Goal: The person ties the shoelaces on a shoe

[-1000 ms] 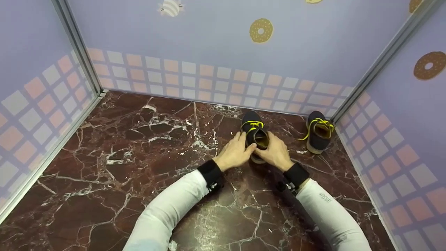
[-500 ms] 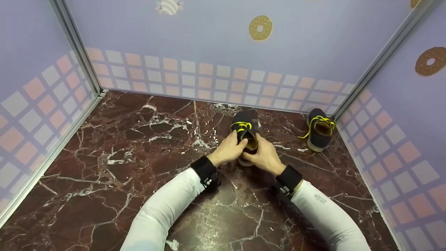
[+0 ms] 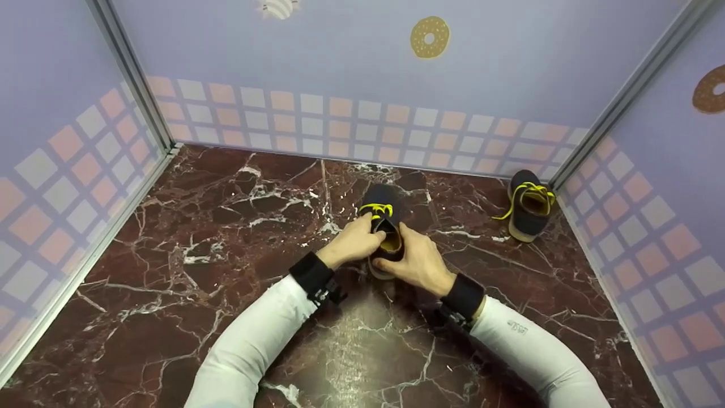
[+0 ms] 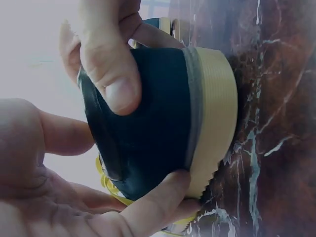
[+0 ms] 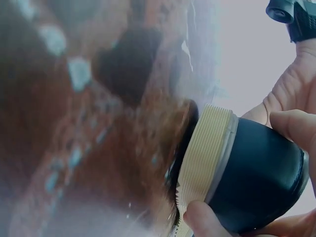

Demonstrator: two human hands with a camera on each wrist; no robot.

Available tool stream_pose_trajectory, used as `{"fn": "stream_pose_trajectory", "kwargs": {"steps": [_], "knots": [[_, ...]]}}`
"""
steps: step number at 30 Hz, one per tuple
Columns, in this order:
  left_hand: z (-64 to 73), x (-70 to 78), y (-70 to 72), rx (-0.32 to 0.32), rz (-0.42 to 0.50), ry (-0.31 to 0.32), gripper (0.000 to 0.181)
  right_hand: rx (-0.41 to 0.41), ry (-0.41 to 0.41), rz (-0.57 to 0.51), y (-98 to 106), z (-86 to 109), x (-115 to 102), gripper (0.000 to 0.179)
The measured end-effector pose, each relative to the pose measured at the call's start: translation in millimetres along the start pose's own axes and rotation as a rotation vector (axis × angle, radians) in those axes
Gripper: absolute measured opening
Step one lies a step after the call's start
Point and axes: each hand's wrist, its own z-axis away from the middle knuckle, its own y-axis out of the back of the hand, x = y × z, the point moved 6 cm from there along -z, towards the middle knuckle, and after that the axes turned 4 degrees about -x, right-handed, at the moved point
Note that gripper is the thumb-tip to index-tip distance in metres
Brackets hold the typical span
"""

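A dark lace-up shoe [image 3: 380,196] with yellow laces and a pale ribbed sole [image 4: 217,98] stands toe toward the back wall. My left hand [image 3: 352,242] grips its left side, thumb at the collar opening and fingers along the outside. On the other side my right hand [image 3: 423,262] holds the heel end, its thumb across the back of the heel [image 4: 158,94] and its fingers [image 5: 205,219] by the sole edge. Whether the sole fully touches the floor cannot be told. The matching shoe [image 3: 528,221] sits apart at the right, one lace trailing on the floor.
Dark red marbled floor [image 3: 238,317] with white veins spreads around the hands. A lilac back wall [image 3: 317,56] with a checked border meets side walls [image 3: 45,141] at left and right. The second shoe stands close to the back right corner.
Both hands have moved to the left together with the shoe, which now stands farther from the second shoe. The head view has shifted slightly.
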Motion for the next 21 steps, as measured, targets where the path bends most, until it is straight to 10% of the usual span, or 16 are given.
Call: {"fn": "stream_pose_trajectory", "kwargs": {"steps": [21], "knots": [[54.5,-0.3,3.9,-0.132,-0.103,0.06,0.081,-0.048,0.09,0.089,-14.9,32.3,-37.7,0.079]]}}
